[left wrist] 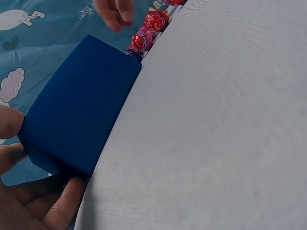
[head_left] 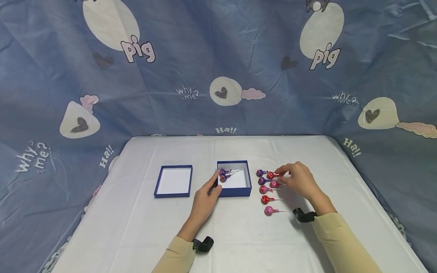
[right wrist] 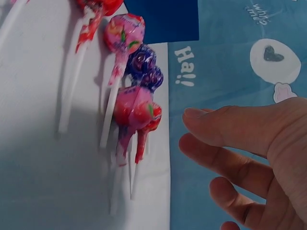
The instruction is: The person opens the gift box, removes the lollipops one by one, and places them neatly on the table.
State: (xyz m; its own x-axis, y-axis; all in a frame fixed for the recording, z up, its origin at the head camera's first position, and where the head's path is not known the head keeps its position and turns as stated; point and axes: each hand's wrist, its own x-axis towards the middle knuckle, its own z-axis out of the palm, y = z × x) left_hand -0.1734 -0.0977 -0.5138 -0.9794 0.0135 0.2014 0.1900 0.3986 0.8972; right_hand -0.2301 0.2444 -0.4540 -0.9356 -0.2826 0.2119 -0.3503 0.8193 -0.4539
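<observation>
A blue box with a white inside stands at mid-table, and two purple-wrapped lollipops lie in its left part. At the box's left side my left hand holds the front corner, thumb and fingers round the wall. To the right of the box, several red, pink and purple lollipops lie with their sticks pointing right. My right hand hovers over the far end of this group. Thumb and forefinger are slightly apart in the right wrist view, with nothing visible between them.
A shallow blue-rimmed box lid with a white inside lies left of the box. White cloth covers the table. Behind its far edge hangs a blue patterned curtain.
</observation>
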